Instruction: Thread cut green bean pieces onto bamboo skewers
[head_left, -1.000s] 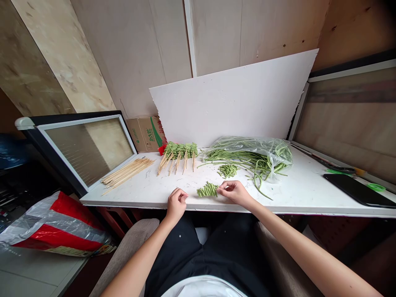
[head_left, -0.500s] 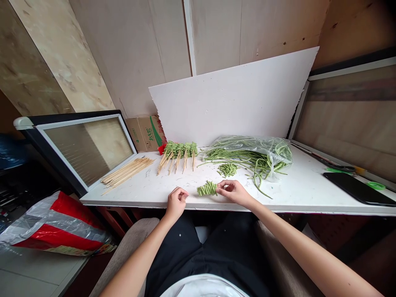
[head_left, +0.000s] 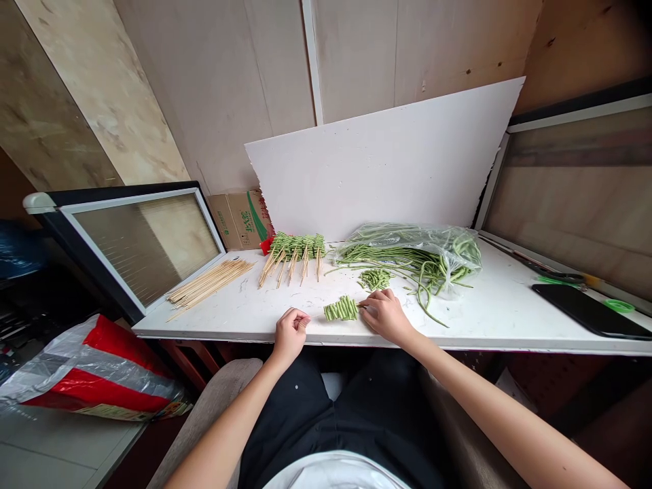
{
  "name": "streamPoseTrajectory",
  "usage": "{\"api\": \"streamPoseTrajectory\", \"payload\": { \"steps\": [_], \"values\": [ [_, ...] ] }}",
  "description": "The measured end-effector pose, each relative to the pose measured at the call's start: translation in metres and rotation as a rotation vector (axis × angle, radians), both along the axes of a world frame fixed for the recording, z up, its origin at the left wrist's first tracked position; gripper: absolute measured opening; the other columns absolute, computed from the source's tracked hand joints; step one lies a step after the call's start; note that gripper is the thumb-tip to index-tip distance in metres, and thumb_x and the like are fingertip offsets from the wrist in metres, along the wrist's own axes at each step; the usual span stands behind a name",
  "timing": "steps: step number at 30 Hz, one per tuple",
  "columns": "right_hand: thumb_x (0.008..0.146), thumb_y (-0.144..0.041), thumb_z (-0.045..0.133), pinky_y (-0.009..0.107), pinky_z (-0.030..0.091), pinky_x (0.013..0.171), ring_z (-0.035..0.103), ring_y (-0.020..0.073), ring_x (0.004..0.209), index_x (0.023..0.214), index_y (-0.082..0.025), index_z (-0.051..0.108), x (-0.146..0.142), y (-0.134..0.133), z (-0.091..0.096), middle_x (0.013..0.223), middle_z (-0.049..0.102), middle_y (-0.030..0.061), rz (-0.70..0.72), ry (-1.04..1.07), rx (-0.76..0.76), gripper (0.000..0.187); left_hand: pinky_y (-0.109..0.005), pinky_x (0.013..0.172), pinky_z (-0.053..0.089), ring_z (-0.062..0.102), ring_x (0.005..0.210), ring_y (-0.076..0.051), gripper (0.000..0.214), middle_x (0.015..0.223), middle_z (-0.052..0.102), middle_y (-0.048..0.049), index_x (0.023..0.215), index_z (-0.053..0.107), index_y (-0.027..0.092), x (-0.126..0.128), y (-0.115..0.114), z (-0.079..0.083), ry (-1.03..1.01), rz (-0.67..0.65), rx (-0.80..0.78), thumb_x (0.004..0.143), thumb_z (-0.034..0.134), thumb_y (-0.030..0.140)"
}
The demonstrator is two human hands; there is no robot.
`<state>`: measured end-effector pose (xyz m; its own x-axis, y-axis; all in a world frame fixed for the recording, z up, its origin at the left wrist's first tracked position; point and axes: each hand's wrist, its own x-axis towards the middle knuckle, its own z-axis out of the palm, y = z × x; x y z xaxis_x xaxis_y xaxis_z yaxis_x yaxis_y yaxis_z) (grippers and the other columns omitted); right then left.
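A row of short green bean pieces [head_left: 341, 309], threaded side by side, is just above or on the front of the white table; I cannot tell which. At its right end my right hand [head_left: 384, 316] has its fingers closed on the skewer, a brownish bit of which shows between beans and fingertips. My left hand [head_left: 292, 331] is closed at the table's front edge, left of the beans and apart from them; what its fingers hold, if anything, is hidden. Behind my right hand lies a small pile of cut beans [head_left: 375, 279].
Bare bamboo skewers [head_left: 211, 283] lie at the left. Several finished bean skewers [head_left: 298, 246] are stacked at the back, sticks toward me. Long beans [head_left: 402, 255] spill from a clear plastic bag [head_left: 458, 248]. A black phone [head_left: 593, 310] and a green ring [head_left: 619, 305] lie at the right.
My right hand has shifted slightly right, off the last beans and onto the skewer end. The bean row has turned a little. My left hand has stayed put.
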<state>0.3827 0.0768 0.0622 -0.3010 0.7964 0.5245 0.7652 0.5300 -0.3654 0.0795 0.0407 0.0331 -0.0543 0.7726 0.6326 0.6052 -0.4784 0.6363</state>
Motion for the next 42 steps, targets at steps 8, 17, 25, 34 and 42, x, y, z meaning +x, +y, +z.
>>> {"api": "streamPoseTrajectory", "payload": {
  "steps": [8, 17, 25, 34, 42],
  "values": [
    [0.096, -0.033, 0.063, 0.046, 0.047, 0.09, 0.056, 0.0348, 0.104, 0.088, -0.021, 0.078, -0.004, 0.003, -0.002, 0.095, 0.073, 0.0124, -0.017, 0.029, 0.0, 0.02, -0.026, 0.064, 0.049, 0.064, 0.071, -0.015, 0.015, 0.08, 0.067, -0.0034, 0.08, 0.067, 0.019, 0.0, 0.001, -0.005, -0.005, 0.008, 0.018, 0.094, 0.061, 0.022],
    [0.099, -0.038, 0.054, 0.043, 0.05, 0.087, 0.063, 0.0284, 0.094, 0.114, -0.023, 0.074, 0.006, 0.013, -0.004, 0.101, 0.076, 0.0108, 0.077, 0.357, -0.085, 0.029, -0.026, 0.063, 0.049, 0.064, 0.069, -0.015, 0.016, 0.08, 0.067, -0.0031, 0.08, 0.067, 0.019, 0.002, -0.001, -0.003, 0.001, 0.014, 0.021, 0.094, 0.061, 0.022],
    [0.088, -0.054, 0.066, 0.036, 0.055, 0.075, 0.071, 0.0242, 0.087, 0.102, -0.02, 0.073, 0.01, 0.019, -0.001, 0.105, 0.078, 0.0113, 0.167, 0.562, -0.351, 0.037, -0.026, 0.063, 0.049, 0.063, 0.071, -0.015, 0.016, 0.081, 0.066, -0.0033, 0.081, 0.066, 0.019, 0.002, 0.0, -0.003, 0.001, 0.007, 0.006, 0.095, 0.061, 0.023],
    [0.077, -0.062, 0.079, 0.04, 0.059, 0.09, 0.075, 0.0275, 0.096, 0.099, -0.018, 0.075, 0.012, 0.017, 0.002, 0.103, 0.08, 0.0121, 0.345, 0.729, -0.504, 0.049, -0.026, 0.063, 0.048, 0.062, 0.07, -0.015, 0.017, 0.081, 0.065, -0.003, 0.081, 0.066, 0.019, 0.001, 0.0, -0.005, -0.004, -0.002, 0.002, 0.096, 0.06, 0.025],
    [0.078, -0.064, 0.079, 0.04, 0.059, 0.089, 0.075, 0.028, 0.097, 0.1, -0.018, 0.078, 0.014, 0.022, -0.004, 0.108, 0.08, 0.0134, 0.357, 0.692, -0.466, 0.051, -0.026, 0.062, 0.047, 0.06, 0.067, -0.014, 0.016, 0.08, 0.065, -0.0026, 0.081, 0.067, 0.019, 0.002, -0.001, -0.003, 0.02, 0.004, 0.007, 0.096, 0.061, 0.024]
  ]
}}
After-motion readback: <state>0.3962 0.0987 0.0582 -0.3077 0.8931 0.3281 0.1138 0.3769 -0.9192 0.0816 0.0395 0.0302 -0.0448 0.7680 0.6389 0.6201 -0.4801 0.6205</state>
